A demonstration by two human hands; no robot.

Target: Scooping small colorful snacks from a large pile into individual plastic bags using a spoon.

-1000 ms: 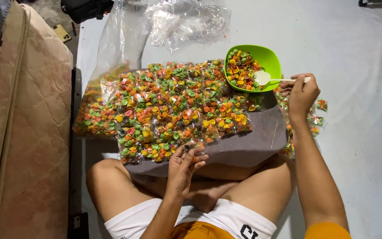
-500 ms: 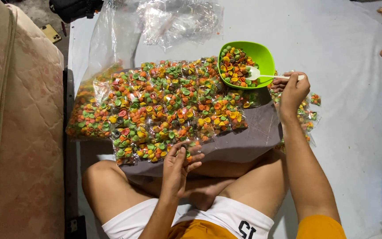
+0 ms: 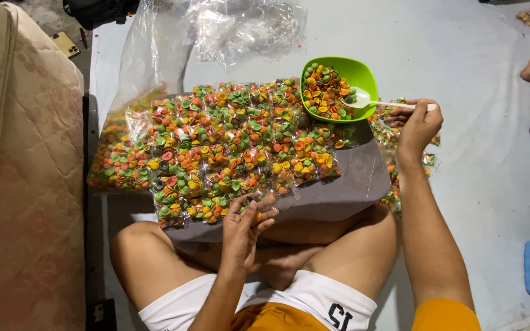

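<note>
Right hand (image 3: 418,125) fingers pinch a white spoon (image 3: 369,101) in the green bowl (image 3: 363,73); left hand (image 3: 246,224) fingers curl around a small packet (image 3: 249,199)

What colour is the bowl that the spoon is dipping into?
Bright green bowl, seen in the head view; the white spoon is in the right hand.

We see a pale grey floor sheet (image 3: 461,55) carrying everything. On it lies a grey board (image 3: 345,190), partly resting over the seated person's crossed legs, covered with rows of small clear packets (image 3: 228,147) of orange, green and yellow snacks. A green bowl (image 3: 363,73) sits at the board's far right corner. Crumpled clear plastic bags (image 3: 240,27) lie beyond, and a quilted mattress (image 3: 26,184) borders the left edge.
</note>
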